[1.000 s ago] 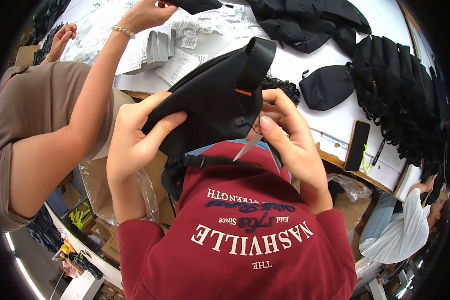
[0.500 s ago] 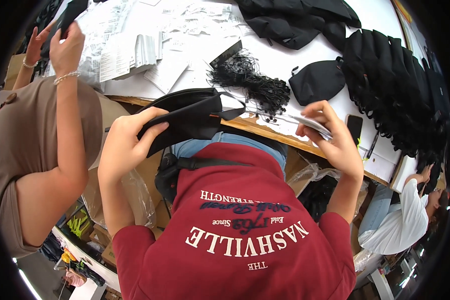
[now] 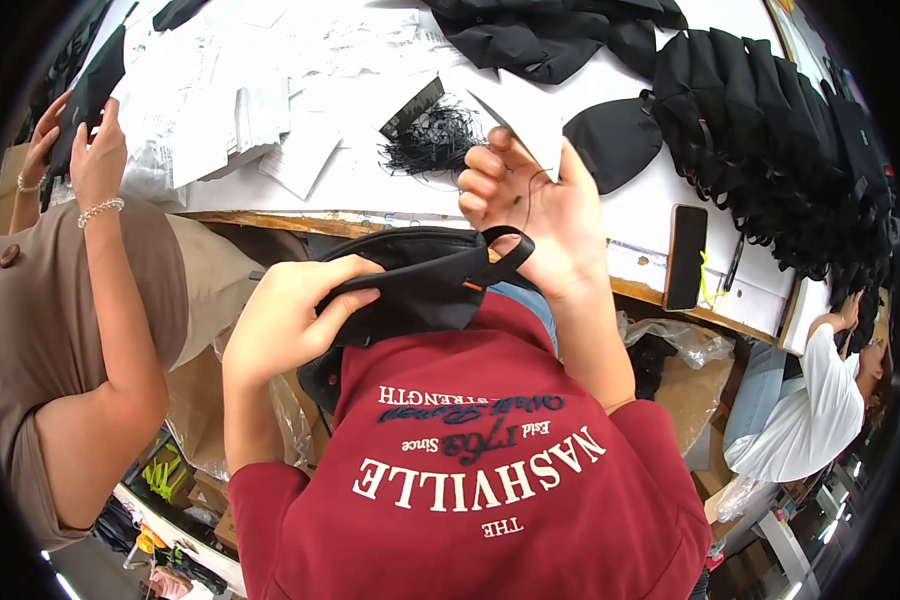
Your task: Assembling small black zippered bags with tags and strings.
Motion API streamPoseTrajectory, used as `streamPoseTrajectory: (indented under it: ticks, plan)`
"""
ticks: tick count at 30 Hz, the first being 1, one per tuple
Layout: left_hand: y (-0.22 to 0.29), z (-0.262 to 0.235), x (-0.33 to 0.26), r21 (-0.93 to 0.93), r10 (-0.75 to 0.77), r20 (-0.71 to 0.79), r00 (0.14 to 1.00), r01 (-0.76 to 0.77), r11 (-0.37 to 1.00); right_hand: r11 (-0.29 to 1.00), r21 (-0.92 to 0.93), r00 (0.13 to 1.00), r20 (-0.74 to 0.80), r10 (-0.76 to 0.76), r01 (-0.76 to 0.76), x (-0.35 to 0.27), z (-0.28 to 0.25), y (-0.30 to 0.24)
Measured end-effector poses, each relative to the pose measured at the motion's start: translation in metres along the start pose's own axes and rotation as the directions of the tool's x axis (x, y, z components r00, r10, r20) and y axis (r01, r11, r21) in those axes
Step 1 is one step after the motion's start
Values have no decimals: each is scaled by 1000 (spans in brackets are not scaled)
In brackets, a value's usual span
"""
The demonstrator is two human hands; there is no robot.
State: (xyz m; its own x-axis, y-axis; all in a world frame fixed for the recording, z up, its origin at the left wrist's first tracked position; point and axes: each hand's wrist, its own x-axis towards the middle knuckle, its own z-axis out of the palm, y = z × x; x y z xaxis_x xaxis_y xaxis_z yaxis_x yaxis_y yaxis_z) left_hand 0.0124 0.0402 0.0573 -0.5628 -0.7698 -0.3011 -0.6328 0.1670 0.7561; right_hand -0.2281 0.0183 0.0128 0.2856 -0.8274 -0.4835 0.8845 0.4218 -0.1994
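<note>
Left hand (image 3: 300,312) pinches black pouch (image 3: 410,290), keeping it steady; right hand (image 3: 540,215) grips white card (image 3: 526,115) above, cord (image 3: 527,205) probably through loop (image 3: 510,266).

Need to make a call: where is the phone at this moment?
In the head view, the phone lies right of centre at the near edge of the table, between the right hand and the yellow-green cord.
</note>
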Motion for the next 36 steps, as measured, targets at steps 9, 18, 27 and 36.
streamPoseTrajectory:
  ticks: [9, 18, 27, 36]
  plan:
    - [-5, 4, -7, 8, 16, -53, 998, -16, 1000, 970, -101, 962, 189, -199, 220, -3, -2, -7]
    - [4, -4, -11, 51, -11, -40, 999, 13, 999, 878, -248, 910, 185, -372, 410, -9, 4, -9]
    - [3, 21, 11, 331, 207, -47, 977, -180, 926, -476, -812, 940, 320, 121, 338, -24, 2, -6]
    - [-11, 18, 29, -108, 195, 339, 920, -167, 980, -462, -745, 873, 363, 325, 481, -25, -19, 7]
